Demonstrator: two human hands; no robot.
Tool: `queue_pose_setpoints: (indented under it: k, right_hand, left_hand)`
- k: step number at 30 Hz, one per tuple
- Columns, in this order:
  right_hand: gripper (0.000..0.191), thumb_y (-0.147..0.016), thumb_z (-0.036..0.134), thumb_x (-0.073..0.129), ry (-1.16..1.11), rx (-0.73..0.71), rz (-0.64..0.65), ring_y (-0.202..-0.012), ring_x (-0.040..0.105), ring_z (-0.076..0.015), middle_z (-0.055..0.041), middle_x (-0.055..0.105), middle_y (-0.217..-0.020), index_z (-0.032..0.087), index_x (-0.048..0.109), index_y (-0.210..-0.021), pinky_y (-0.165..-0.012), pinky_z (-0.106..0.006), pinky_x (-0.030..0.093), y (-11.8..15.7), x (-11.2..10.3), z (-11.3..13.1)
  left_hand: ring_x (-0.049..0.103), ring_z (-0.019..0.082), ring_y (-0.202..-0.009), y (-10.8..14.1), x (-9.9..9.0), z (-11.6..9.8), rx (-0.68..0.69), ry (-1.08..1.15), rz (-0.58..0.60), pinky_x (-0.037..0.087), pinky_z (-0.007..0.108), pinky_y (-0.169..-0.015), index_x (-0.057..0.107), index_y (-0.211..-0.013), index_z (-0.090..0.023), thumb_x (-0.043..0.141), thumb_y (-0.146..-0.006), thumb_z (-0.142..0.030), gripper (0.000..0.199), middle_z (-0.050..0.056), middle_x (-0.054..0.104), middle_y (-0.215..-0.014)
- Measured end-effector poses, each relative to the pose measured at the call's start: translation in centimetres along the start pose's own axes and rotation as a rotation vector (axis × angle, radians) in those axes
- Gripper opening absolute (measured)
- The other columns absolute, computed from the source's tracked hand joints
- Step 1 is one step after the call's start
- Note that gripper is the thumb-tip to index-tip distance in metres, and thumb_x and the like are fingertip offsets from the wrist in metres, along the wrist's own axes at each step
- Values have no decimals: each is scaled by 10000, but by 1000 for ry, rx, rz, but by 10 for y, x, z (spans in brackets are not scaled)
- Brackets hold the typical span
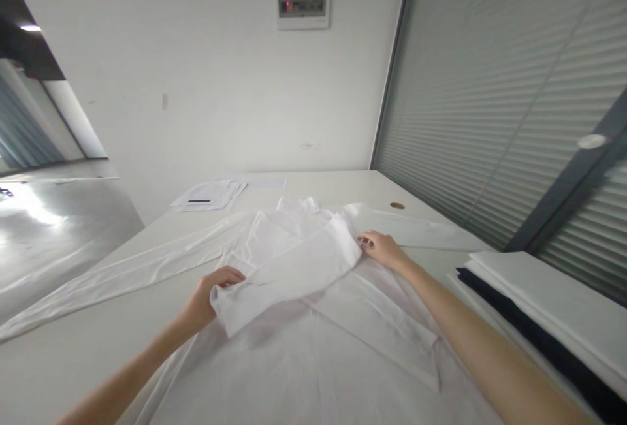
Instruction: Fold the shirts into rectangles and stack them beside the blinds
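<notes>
A white shirt point(304, 360) lies spread on the white table, its collar at the far end and long sleeves reaching out to both sides. Across its upper part, a folded white cloth point(294, 268) is stretched at a slant between my hands. My left hand point(213, 291) pinches the cloth's near left end, with the thumb hidden behind the fabric. The far right end is gripped by my right hand point(379, 247), fingers curled at its edge.
Papers point(208, 195) lie on the table's point(337, 180) far left. A round cable hole point(397, 205) is at the far right. Folded white and dark cloths point(553, 294) are stacked at the right, beside a blind-covered glass partition point(494, 98). A wall stands behind.
</notes>
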State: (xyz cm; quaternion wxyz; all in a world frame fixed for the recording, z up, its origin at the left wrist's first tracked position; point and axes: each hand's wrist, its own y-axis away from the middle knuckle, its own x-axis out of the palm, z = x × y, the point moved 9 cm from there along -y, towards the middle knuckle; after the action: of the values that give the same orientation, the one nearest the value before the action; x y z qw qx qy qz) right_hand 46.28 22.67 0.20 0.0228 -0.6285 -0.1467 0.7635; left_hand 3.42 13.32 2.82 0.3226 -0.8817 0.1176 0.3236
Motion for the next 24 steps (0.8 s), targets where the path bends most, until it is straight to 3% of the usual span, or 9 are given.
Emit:
queue_pose_setpoints:
  k: [4, 8, 11, 14, 16, 19, 24]
  right_hand:
    - [224, -951, 193, 477, 89, 69, -72, -932, 658, -216, -80, 715, -1049, 199, 697, -995, -812, -304, 423, 2, -6, -14]
    - [184, -932, 184, 515, 129, 98, -93, -982, 630, -236, -103, 701, -1058, 183, 691, -988, -827, -318, 407, 6, -1, -22]
    - [181, -917, 191, 554, 169, 59, -110, -1014, 615, -231, -78, 698, -1087, 215, 677, -1048, -851, -328, 374, 8, 0, -17]
    - [132, -922, 213, 564, 198, 53, -120, -971, 621, -229, -67, 711, -1028, 212, 676, -992, -830, -334, 351, 8, 0, -14]
    - [119, -927, 218, 559, 193, 74, -121, -955, 622, -229, -67, 712, -1013, 204, 670, -966, -806, -330, 343, 9, 0, -16]
    - [125, -928, 211, 555, 179, 78, -122, -945, 619, -226, -66, 708, -1018, 206, 662, -993, -779, -320, 336, 9, 1, -17]
    - [105, -925, 211, 565, 186, 69, -140, -922, 618, -228, -62, 703, -987, 205, 662, -965, -755, -320, 337, 10, 1, -17]
  left_hand:
    - [670, 201, -866, 27, -3, -4, -14, -107, 127, 525, 267, -703, 656, -830, -218, 605, -853, -251, 64, 96, 696, -1017]
    - [679, 215, -997, 53, 4, 6, -5, -150, 293, 542, 294, -850, 717, -949, -260, 596, -858, -214, 158, 88, 695, -1121]
    - [662, 228, -1082, 59, 1, 14, 6, -130, 372, 535, 329, -922, 738, -1069, -306, 583, -886, -235, 250, 82, 686, -1181]
    - [671, 221, -1030, 56, -1, 14, -34, -112, 476, 554, 294, -846, 749, -1070, -293, 604, -902, -277, 222, 90, 674, -1186]
    - [668, 211, -1015, 51, -5, 6, -55, -134, 493, 556, 264, -805, 734, -1127, -289, 597, -923, -295, 246, 96, 654, -1218]
    - [598, 237, -1170, 48, -7, -10, -25, -221, 446, 537, 314, -930, 632, -1314, -346, 623, -919, -306, 397, 87, 557, -1381]
    - [481, 263, -1321, 67, -3, -13, 51, -360, 472, 464, 432, -1060, 695, -1186, -457, 547, -903, -132, 455, 2, 513, -1444]
